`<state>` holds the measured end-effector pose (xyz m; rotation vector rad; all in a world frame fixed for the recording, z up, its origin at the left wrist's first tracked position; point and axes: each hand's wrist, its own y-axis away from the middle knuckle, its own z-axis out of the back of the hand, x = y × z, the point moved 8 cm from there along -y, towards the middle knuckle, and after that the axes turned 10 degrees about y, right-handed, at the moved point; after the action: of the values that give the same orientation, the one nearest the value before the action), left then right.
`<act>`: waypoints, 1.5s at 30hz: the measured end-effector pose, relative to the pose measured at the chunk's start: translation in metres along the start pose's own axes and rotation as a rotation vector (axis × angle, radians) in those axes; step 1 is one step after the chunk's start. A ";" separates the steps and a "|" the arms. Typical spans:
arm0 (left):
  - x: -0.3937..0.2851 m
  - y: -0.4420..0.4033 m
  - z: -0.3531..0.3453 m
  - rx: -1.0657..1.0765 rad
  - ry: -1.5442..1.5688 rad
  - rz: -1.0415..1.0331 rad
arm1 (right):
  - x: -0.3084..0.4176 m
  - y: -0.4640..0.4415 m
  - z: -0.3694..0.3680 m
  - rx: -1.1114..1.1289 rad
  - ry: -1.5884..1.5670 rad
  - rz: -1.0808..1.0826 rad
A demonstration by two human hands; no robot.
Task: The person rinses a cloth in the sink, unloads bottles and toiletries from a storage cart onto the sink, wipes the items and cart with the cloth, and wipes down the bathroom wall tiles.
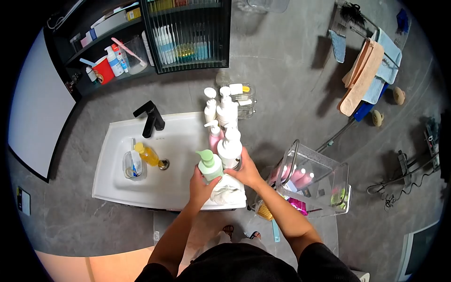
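Observation:
My left hand (203, 190) is wrapped round a pale green pump bottle (210, 168) at the sink's right side. Close beside it, my right hand (246, 170) grips a white pump bottle (229, 151) by its lower right side. Just behind them stand a pink pump bottle (215, 138) and more white pump bottles (227, 111), lined up along the sink's right ledge. A crumpled white cloth (228, 191) lies on the front right corner, below my hands.
The white sink (107, 155) has a black faucet (151, 120). A yellow bottle (149, 154) and a clear container (133, 165) lie in its basin. A clear bin (324, 164) stands to the right, and an open cabinet (188, 37) hangs above.

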<state>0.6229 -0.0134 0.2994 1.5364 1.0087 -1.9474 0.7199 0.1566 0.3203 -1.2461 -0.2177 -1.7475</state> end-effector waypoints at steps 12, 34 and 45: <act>-0.023 0.003 -0.010 0.041 0.086 -0.038 | 0.006 0.035 0.032 -0.112 -0.048 0.013; 0.011 -0.008 -0.478 0.506 0.225 -0.033 | -0.178 0.210 0.356 -0.990 0.223 -0.436; 0.074 -0.023 -0.527 0.489 0.157 0.018 | -0.208 0.193 0.365 -1.022 0.188 -0.487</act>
<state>0.9140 0.4163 0.1781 1.9738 0.5920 -2.1961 1.1093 0.3960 0.2535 -1.8034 0.6152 -2.5122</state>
